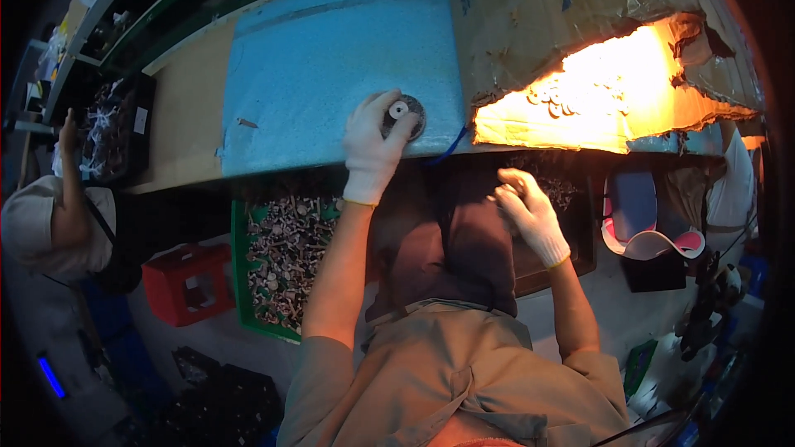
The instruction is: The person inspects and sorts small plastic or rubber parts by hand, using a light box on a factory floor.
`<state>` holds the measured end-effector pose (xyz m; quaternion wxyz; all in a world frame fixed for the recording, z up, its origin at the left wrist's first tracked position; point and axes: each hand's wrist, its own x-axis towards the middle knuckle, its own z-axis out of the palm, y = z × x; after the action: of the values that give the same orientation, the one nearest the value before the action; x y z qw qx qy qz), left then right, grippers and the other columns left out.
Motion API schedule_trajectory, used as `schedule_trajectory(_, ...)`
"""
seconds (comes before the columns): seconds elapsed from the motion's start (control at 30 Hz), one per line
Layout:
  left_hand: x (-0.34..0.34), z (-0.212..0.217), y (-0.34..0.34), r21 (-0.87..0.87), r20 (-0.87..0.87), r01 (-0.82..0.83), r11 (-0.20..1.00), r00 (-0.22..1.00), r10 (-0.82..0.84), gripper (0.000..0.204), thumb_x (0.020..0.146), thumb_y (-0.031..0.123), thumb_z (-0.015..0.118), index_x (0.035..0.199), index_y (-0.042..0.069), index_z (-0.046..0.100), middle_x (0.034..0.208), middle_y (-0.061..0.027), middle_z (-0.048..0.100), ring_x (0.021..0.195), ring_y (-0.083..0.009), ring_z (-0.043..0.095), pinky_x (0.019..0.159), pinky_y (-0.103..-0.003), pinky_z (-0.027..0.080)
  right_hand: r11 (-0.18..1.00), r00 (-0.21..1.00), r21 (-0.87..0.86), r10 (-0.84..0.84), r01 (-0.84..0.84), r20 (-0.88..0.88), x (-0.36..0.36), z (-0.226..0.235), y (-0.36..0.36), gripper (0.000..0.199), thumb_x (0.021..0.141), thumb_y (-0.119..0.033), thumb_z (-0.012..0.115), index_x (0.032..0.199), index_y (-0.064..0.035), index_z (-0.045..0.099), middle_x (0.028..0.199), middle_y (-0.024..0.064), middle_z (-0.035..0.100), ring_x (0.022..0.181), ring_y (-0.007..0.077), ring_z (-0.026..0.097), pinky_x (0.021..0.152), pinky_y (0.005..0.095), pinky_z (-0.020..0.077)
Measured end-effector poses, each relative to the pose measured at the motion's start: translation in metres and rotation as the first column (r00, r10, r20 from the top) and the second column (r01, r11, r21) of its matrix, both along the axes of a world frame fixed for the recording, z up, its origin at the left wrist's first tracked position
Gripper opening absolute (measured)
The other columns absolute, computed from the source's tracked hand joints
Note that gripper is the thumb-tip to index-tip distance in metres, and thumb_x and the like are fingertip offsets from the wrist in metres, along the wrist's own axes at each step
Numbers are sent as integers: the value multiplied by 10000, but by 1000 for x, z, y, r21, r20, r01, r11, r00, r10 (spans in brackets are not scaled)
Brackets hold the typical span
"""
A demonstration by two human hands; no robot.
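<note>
On the blue-covered worktop (331, 50), close to its front edge, my left hand (373, 136) in a white glove grips a round dark grey disc (415, 105). A pale ring with a dark centre (399, 109) sits in the middle of the disc, between my thumb and fingers. My right hand (530, 211), gloved with bare fingertips, hovers beside my right thigh, over the side of a dark bin (586, 257). Its fingers are curled together, and whatever they may hold is hidden. Small dark pieces (556, 186) lie in that bin.
A torn cardboard box (530, 33), brightly lit inside, stands at the worktop's right. Below left, a green crate (243, 281) holds many small metal parts, beside a red stool (186, 285). Another person (62, 219) works at far left by a black crate (137, 128). A padded seat (631, 207) is at right.
</note>
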<state>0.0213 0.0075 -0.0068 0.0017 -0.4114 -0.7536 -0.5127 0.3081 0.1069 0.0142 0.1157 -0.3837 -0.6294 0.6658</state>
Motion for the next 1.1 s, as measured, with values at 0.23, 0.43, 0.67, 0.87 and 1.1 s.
schedule_trajectory(0.23, 1, -7, 3, 26, -79, 27, 999, 997, -25, 437, 833, 246, 774, 1218, 55, 693, 1192, -188, 690, 1142, -374, 637, 1004, -479, 466, 645, 982, 746, 38, -165, 185, -169, 71, -6, 463, 1032, -354, 580, 1353, -22, 548, 1000, 233, 727, 862, 361, 736, 764, 433, 581)
schedule_trajectory(0.43, -3, -3, 3, 38, -93, 22, 999, 995, -18, 333, 814, 242, 742, 1082, 60, 662, 1078, -142, 681, 1059, -377, 627, 933, -478, 465, 413, 896, 801, 110, -434, 429, -200, 79, 9, 476, 1029, -417, 526, 1250, 2, 568, 951, 284, 715, 910, 440, 715, 781, 525, 573)
schedule_trajectory(0.67, -1, -7, 13, 126, -118, 8, 992, 993, 7, 276, 813, 208, 700, 1046, 64, 663, 1086, -167, 673, 1075, -392, 621, 933, -506, 478, 133, 806, 799, -5, -586, 592, -210, 79, 6, 339, 1032, -417, 519, 1079, -85, 567, 853, 222, 721, 774, 444, 713, 692, 545, 571)
schedule_trajectory(0.87, 6, 19, -7, 311, 312, -47, 949, 948, -56, 446, 905, 231, 673, 1290, 17, 605, 1207, -212, 674, 1142, -367, 649, 988, -446, 509, 167, 702, 698, -39, -697, 711, -213, 77, 6, 383, 1014, -400, 533, 1221, -79, 556, 920, 268, 715, 875, 473, 706, 758, 556, 564)
schedule_trajectory(1.1, 11, 37, 25, 472, 596, -107, 875, 770, -228, 397, 968, 260, 643, 1250, -17, 607, 1039, -161, 689, 963, -208, 654, 869, -336, 537, 124, 611, 607, 1, -785, 791, -227, 92, -16, 370, 925, -319, 655, 1178, -80, 530, 920, 229, 732, 887, 428, 724, 724, 519, 568)
